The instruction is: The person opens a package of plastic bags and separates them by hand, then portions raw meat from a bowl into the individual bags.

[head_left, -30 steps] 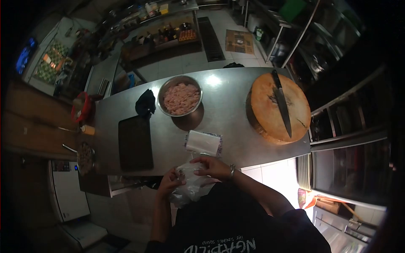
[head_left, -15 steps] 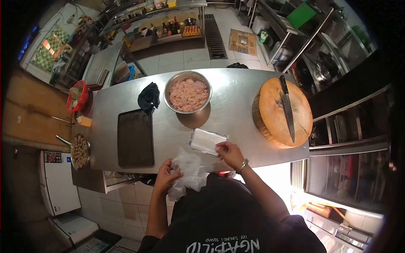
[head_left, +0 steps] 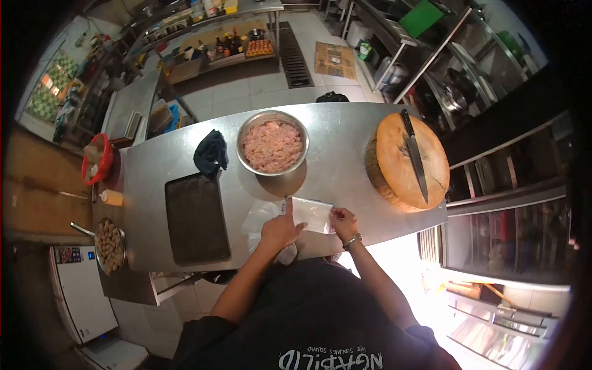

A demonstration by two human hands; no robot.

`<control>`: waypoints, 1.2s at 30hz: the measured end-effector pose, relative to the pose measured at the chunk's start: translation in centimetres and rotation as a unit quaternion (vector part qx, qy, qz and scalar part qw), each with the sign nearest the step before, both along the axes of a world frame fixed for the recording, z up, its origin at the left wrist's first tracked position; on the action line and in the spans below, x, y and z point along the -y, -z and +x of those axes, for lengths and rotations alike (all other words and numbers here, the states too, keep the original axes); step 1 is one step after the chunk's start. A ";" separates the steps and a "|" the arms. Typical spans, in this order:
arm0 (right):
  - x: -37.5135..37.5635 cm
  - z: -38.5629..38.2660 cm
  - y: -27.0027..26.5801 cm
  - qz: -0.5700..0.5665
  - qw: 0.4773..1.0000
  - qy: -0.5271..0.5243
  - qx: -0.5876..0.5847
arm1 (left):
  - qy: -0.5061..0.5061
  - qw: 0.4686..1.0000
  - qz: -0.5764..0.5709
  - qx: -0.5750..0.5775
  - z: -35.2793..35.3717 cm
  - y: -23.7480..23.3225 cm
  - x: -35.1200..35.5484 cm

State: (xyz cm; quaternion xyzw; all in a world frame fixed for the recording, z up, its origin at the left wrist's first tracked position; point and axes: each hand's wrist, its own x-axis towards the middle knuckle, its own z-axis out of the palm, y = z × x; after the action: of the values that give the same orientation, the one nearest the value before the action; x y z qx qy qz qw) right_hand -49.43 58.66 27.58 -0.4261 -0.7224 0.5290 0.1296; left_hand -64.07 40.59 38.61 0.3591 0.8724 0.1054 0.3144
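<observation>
A flat, clear plastic packet [head_left: 312,214] with pale contents and a dark patterned edge lies on the steel table in front of me. My right hand [head_left: 345,223] pinches its right end. At the packet's left end rests my left hand [head_left: 281,230], index finger stretched along the edge and thumb spread. A crumpled translucent plastic bag [head_left: 254,221] lies under and beside my left hand, partly hidden by it. Beyond the packet stands a steel bowl [head_left: 239,151] full of cut raw meat [head_left: 272,147].
A knife [head_left: 417,161] lies across a round wooden chopping block [head_left: 385,142] at right. To the left are a dark tray [head_left: 196,219] and a dark cloth [head_left: 211,153]. A pan [head_left: 123,246] of round pieces, a squeeze bottle [head_left: 112,198] and a red basket [head_left: 105,163] stand farther left.
My left hand has put the crumpled bag down on the table and moved up and right onto the packet. My right hand still holds the packet's right end. The view has shifted slightly.
</observation>
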 end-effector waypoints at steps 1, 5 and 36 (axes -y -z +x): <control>0.3 -0.3 -0.3 0.005 1.000 -0.002 0.024 | 0.010 1.000 0.004 0.003 -0.6 0.9 -0.8; 0.9 -0.7 -2.5 0.107 0.985 -0.062 0.119 | 0.006 1.000 0.012 -0.014 -1.8 4.6 -2.2; -6.8 -0.3 -0.6 -0.086 0.969 -0.214 0.085 | -0.156 0.988 -0.003 0.012 1.0 5.0 -2.2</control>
State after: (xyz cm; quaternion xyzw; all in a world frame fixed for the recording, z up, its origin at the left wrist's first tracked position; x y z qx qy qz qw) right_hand -49.72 65.50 28.19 -0.3141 -0.7569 0.5667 -0.0856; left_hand -63.02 42.81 33.61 0.2162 0.9143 0.1546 0.3055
